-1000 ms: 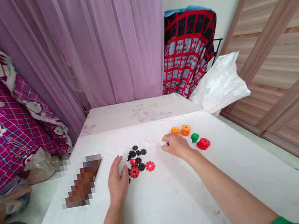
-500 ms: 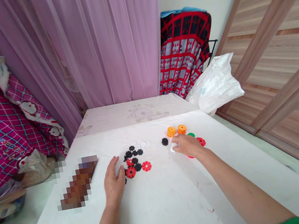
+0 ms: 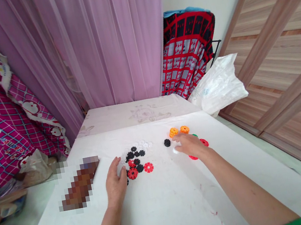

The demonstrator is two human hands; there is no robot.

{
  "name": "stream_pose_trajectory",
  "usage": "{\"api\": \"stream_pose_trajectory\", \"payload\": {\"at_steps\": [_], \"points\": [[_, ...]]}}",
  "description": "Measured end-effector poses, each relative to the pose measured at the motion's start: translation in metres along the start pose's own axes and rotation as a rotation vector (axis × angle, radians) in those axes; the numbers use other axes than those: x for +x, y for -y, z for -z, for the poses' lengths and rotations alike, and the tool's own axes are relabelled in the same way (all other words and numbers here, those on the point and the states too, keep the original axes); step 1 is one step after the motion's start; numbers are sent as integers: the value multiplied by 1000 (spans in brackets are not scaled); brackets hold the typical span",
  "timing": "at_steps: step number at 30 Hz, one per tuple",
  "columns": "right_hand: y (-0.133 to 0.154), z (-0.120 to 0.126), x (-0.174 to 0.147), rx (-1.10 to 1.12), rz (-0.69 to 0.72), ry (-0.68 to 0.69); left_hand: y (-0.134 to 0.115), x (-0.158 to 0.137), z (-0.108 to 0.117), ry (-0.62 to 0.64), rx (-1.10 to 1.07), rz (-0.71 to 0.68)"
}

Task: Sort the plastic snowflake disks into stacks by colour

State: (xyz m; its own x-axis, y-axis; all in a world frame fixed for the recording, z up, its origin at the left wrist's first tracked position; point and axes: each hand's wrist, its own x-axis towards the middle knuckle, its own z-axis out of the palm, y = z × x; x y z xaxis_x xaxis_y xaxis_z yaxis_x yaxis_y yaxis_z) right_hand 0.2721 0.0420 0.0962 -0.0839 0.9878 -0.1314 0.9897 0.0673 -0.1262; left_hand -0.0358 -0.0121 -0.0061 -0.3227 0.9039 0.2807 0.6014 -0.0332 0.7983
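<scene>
My left hand [image 3: 115, 182] rests at the left edge of a loose group of notched plastic discs, thumb and fingers apart, holding nothing. Within that group are black discs [image 3: 139, 168], red discs [image 3: 133, 173] and, behind them, white discs [image 3: 144, 144]. One red disc [image 3: 148, 167] lies flat at the group's right side. My right hand [image 3: 191, 146] hovers with parted fingers just over a white disc piece [image 3: 175, 150] on the table. Near it stand a black stack [image 3: 167, 143] and two orange stacks [image 3: 173, 132]. A green disc [image 3: 195, 135] and red discs [image 3: 204, 142] are partly hidden by this hand.
White cloth covers the table [image 3: 162, 211]. A blurred-out brown object [image 3: 80, 185] lies on the left. A white plastic bag [image 3: 218, 85] leans at the back right corner. Purple curtains [image 3: 114, 41] hang behind, and wooden cabinet doors [image 3: 280, 43] stand to the right.
My right hand's fingers have opened off the white piece and lifted slightly away, leaving it on the table. The left hand stays about where it was.
</scene>
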Motion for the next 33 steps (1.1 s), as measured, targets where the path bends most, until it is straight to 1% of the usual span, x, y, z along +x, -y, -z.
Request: {"api": "stream_pose_trajectory", "payload": {"at_steps": [4, 7, 10, 15, 18, 20, 23, 28, 30, 33], "points": [[21, 1, 14, -42, 120, -15, 1, 0, -1, -10, 1, -13], [42, -7, 30, -50, 214, -38, 2, -1, -2, -24, -7, -29], [60, -17, 45, -69, 268, -38, 4, -1, -3, -28, -4, -37], [78, -33, 64, -81, 250, -7, 4, -1, -3, -27, -3, -32], [85, -39, 66, -87, 229, -4, 3, -1, -3, -29, -9, -35], [85, -37, 64, -88, 220, -7, 4, -1, -3, -29, -14, -34], [75, -24, 55, -82, 201, -24, 4, -1, -3, -29, -14, -24], [26, 7, 30, 35, 108, -72, 3, -1, -2, -23, -16, -21], [8, 11, 18, 42, 77, -59, 3, -1, -2, -15, -21, -15], [-8, 7, 4, 4, 64, -26, 2, -1, -2, -19, -26, -18]]}}
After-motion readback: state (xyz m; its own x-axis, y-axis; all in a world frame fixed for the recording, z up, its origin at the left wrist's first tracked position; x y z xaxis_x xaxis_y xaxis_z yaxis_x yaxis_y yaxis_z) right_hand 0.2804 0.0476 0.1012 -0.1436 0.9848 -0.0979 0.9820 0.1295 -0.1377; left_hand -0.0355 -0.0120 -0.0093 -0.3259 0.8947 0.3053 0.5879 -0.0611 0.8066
